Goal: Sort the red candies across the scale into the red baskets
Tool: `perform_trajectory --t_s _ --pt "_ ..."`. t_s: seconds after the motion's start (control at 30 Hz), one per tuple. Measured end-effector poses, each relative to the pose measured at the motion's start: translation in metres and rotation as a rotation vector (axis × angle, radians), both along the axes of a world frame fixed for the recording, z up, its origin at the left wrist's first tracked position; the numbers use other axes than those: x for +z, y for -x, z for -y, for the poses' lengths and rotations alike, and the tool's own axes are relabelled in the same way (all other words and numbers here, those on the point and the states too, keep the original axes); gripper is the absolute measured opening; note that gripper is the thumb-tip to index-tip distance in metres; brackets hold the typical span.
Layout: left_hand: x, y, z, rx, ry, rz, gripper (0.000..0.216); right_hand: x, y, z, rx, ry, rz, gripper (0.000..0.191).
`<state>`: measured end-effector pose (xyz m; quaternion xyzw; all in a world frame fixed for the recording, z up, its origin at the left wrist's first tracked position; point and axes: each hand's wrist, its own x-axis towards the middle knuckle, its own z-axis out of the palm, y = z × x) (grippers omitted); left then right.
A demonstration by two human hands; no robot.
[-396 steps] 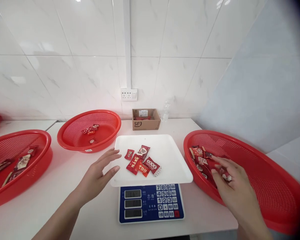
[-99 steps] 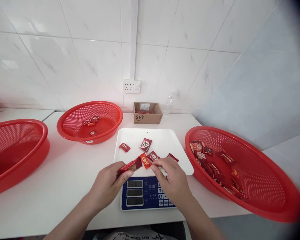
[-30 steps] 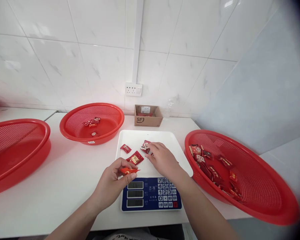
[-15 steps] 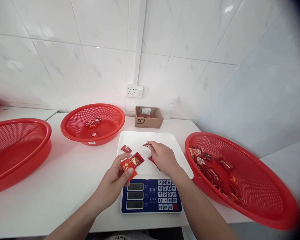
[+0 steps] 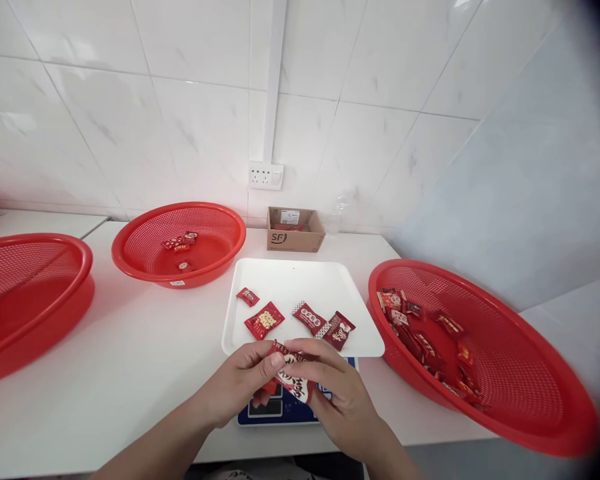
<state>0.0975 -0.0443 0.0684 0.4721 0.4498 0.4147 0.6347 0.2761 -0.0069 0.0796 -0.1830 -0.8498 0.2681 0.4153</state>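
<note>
Both hands meet over the front of a blue-faced scale (image 5: 293,412). My left hand (image 5: 240,387) and my right hand (image 5: 337,397) pinch the same red and white candy packet (image 5: 294,377) between them; a second red packet shows under the left fingers. On the scale's white tray (image 5: 305,280) lie several red candy packets: a small one (image 5: 247,296), a square one (image 5: 264,320), a long one (image 5: 309,318) and a dark one (image 5: 339,330).
A red mesh basket (image 5: 500,400) at right holds several candy packets. Another red basket (image 5: 130,260) behind left holds a few. A third red basket (image 5: 45,313) sits far left. A cardboard box (image 5: 294,230) and a clear bottle (image 5: 337,210) stand by the tiled wall.
My right hand has drawn back from the tray with a red and white packet and joined my left hand, which has dropped toward the scale's front. Both now grip that packet.
</note>
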Motion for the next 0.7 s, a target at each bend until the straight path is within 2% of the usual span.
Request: perform_trajectory --t_s 0.1,0.23,0.4,0.5,0.57,0.7 --pt "0.000 0.000 0.000 0.027 -0.055 -0.034 0.050 -0.005 -0.005 0.006 -0.023 0.137 0.052 0.054" --pt "0.004 0.001 0.000 0.047 -0.126 -0.084 0.049 -0.006 -0.009 0.012 0.014 0.265 0.096 0.052" --pt "0.009 -0.001 0.001 -0.038 -0.204 -0.167 0.047 -0.003 -0.007 0.010 0.006 0.390 0.100 0.024" --pt "0.008 -0.001 0.001 0.020 -0.216 -0.238 0.045 -0.001 -0.005 0.005 -0.086 0.379 0.112 0.017" --pt "0.007 0.002 0.002 0.113 -0.192 -0.268 0.044 -0.001 -0.005 0.000 -0.179 0.319 0.095 0.017" --pt "0.011 0.009 0.005 0.269 -0.156 -0.289 0.056 -0.006 -0.006 -0.013 -0.378 0.167 0.119 0.021"
